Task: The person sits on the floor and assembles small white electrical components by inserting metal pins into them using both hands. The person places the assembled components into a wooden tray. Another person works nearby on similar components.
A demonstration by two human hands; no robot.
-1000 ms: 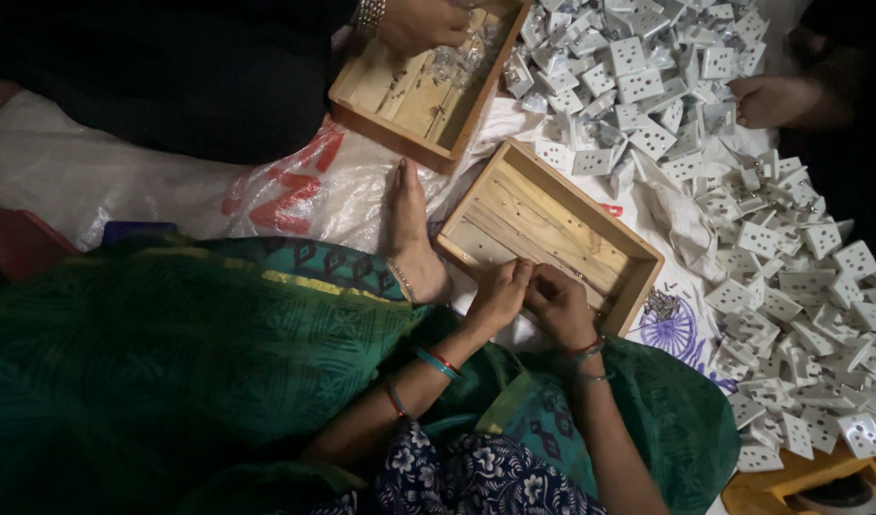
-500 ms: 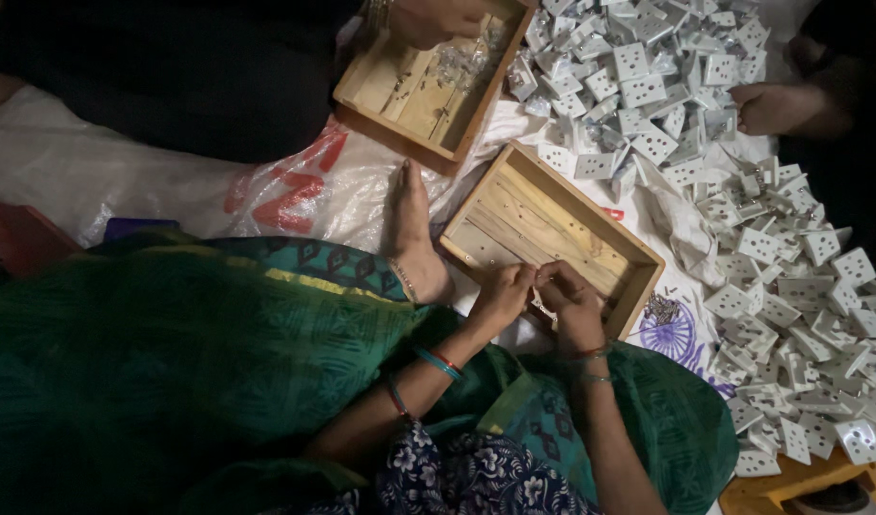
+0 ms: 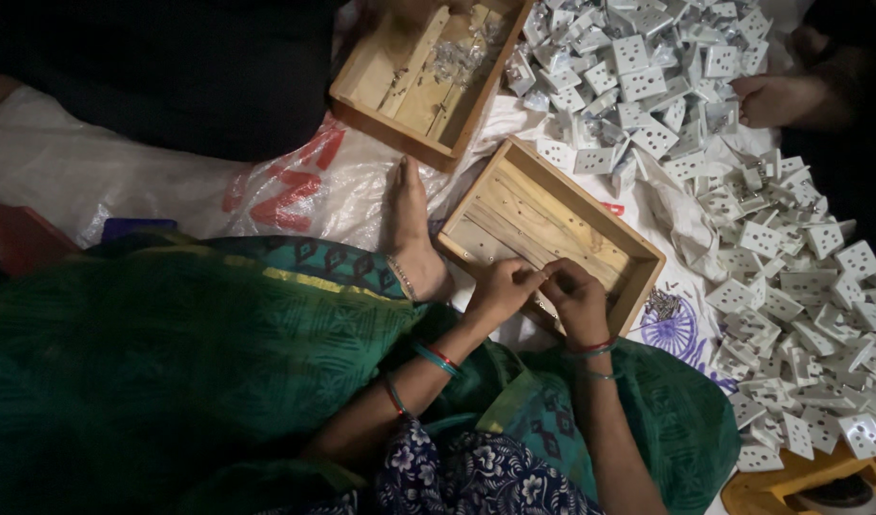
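Both hands meet fingertip to fingertip over the near edge of a shallow wooden tray (image 3: 552, 229). Left hand (image 3: 500, 291) and right hand (image 3: 576, 300) are curled nearly closed, each grip pinched on something too small and dim to identify; whether either truly holds a piece cannot be told. The tray lies directly beneath the fingers and stretches away toward 12 o'clock, its slatted floor mostly bare. A bare foot (image 3: 409, 229) rests just beside the tray at 9 o'clock. Small metal bits (image 3: 662, 303) lie on the white cloth (image 3: 152, 172) at 3 o'clock, near the right hand. Fine work like this probably goes best with wrists steadied low over the tray. Farther off, from 1 to 4 o'clock, spreads a heap of white socket plates (image 3: 791, 277). At 11 o'clock sits a second wooden tray (image 3: 390, 91). Another person's hand (image 3: 772, 100) rests on the heap at 1 o'clock.
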